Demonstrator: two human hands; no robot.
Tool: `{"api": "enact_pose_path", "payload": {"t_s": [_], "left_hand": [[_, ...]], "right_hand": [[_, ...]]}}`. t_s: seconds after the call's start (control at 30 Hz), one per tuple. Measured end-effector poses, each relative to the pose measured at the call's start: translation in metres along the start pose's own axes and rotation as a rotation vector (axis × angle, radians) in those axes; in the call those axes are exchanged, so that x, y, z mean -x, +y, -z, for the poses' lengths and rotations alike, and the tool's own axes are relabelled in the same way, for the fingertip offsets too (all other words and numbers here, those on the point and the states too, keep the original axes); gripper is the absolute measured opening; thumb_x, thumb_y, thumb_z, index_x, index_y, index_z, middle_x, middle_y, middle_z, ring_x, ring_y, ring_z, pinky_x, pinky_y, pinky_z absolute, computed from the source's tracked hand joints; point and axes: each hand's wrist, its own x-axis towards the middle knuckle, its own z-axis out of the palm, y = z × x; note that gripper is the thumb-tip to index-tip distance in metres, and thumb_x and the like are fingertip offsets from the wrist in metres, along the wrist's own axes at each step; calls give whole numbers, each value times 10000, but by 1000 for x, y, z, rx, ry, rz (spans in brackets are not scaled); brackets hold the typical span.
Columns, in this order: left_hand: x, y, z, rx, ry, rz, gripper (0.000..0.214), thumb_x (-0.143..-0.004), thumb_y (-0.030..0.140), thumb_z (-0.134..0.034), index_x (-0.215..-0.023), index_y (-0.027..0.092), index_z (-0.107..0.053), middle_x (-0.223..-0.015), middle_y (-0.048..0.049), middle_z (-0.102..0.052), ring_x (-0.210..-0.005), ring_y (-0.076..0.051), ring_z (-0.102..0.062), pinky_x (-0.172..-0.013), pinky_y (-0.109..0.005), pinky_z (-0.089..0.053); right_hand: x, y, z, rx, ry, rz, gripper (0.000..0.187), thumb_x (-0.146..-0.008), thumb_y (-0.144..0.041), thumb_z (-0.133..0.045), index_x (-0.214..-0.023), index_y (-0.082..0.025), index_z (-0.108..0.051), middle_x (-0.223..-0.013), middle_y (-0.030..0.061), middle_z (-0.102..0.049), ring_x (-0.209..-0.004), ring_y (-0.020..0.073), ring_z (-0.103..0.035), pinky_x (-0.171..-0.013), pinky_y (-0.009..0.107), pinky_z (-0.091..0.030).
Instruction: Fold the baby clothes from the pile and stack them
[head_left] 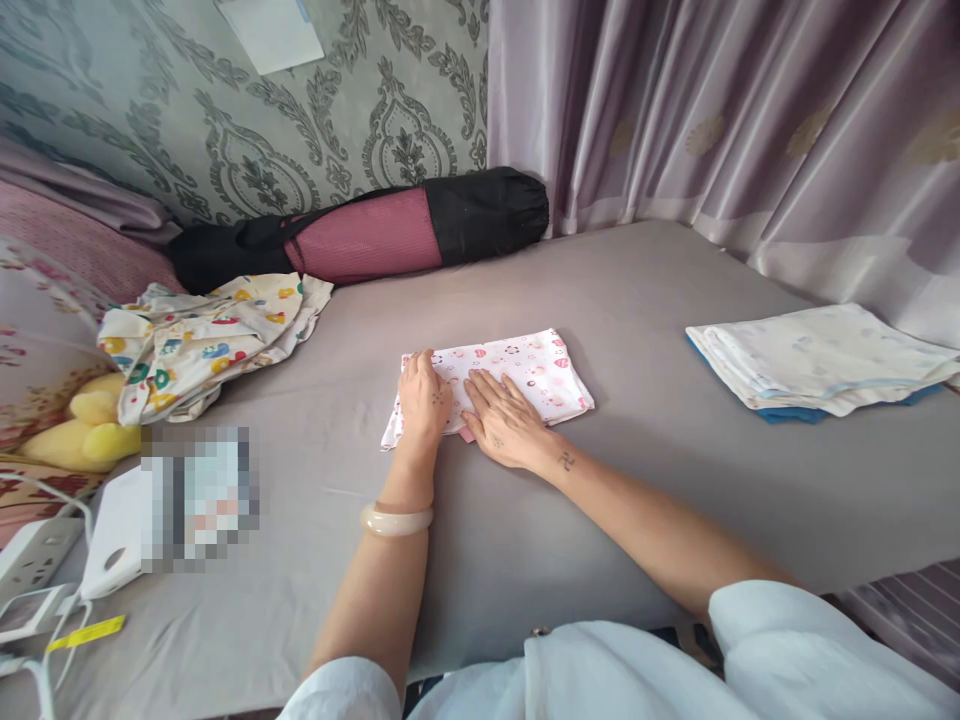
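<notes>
A folded white cloth (546, 372) with pink and red prints lies on the grey sheet in front of me. My right hand (504, 418) rests flat on its middle, palm down, with the fingers stretched out. At the cloth's left end is my left hand (425, 395), its fingers bent and pressed together on the fabric; the fingertips are partly hidden. A small pink bit shows under the cloth's near edge beside my right hand. My left forearm wears a pale bangle (396, 520).
To the right lies a stack of folded white and blue cloths (817, 360). A crumpled colourful printed garment (217, 340) is at left, near a yellow plush toy (82, 435), a white power strip (37, 560) and cables. A black and pink rolled bag (367, 235) lies along the wall.
</notes>
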Motion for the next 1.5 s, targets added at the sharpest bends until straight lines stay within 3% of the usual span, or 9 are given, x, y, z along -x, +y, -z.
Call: {"api": "enact_pose_path", "payload": {"t_s": [0.13,0.27,0.37,0.67,0.87,1.03,1.23,1.37,1.5], "left_hand": [[0,-2,1,4,14,46,429,-847,87,-334,-1227,136,-526,-1199,-189,-625,-1225,-305,-553,-1018,-506,-438],[0,-5,1,-54,55,77,374,-872,133,-359,-1196,156,-545,-1166,-176,-653,-1223,-306,-562,-1024,-497,-436],[2,-6,-1,-89,46,73,340,-877,167,-388,-1178,159,-546,-1160,-180,-656,-1218,-320,-566,-1013,-497,-445],[2,-4,3,-85,-29,102,336,-885,196,-394,-1182,130,-537,-1187,-219,-627,-1258,-339,-535,-1018,-505,-431],[2,-7,3,-96,35,143,315,-877,216,-422,-1156,158,-557,-1139,-189,-652,-1165,-328,-586,-992,-498,-448],[1,-8,4,-122,33,214,325,-886,200,-434,-1167,132,-583,-1138,-198,-644,-1148,-340,-578,-967,-488,-454],[-3,-4,11,-189,-33,306,369,-897,217,-464,-1214,75,-590,-1218,-232,-600,-1162,-351,-555,-976,-459,-430],[-4,0,20,-254,-58,395,397,-878,306,-520,-1162,43,-613,-1187,-263,-593,-1164,-383,-539,-977,-468,-421],[-4,-3,28,-261,-93,412,438,-866,353,-526,-1138,20,-608,-1147,-269,-617,-1182,-380,-536,-1009,-448,-400]], "right_hand": [[-4,9,8,-10,-17,-45,597,-1027,-376,-204,-1497,-52,-380,-1589,145,-302,-1487,248,-223,-1221,449,-147],[-7,29,16,45,29,-202,609,-1019,-368,-214,-1505,-28,-354,-1613,152,-224,-1499,260,-178,-1228,463,-87],[-7,40,17,54,-19,-272,613,-1013,-363,-222,-1507,-23,-347,-1607,153,-244,-1498,260,-179,-1227,473,-79],[-9,43,12,39,-25,-279,603,-999,-350,-231,-1500,-44,-370,-1598,139,-282,-1495,248,-192,-1223,464,-102],[-10,67,19,129,151,-396,608,-1001,-331,-218,-1488,1,-368,-1591,186,-277,-1490,293,-191,-1213,502,-87],[-9,80,16,85,58,-466,625,-1004,-365,-214,-1485,3,-366,-1586,177,-301,-1490,282,-188,-1191,474,-199],[-11,79,15,-6,53,-488,598,-1000,-357,-265,-1478,-14,-369,-1595,178,-282,-1499,275,-154,-1207,426,-163],[-13,86,31,-238,128,-574,527,-986,-333,-328,-1433,-68,-415,-1559,188,-345,-1452,254,-290,-1172,358,-243],[-12,102,54,-673,201,-810,254,-939,-274,-466,-1118,-166,-609,-1234,126,-645,-1187,222,-580,-985,285,-438]]}}
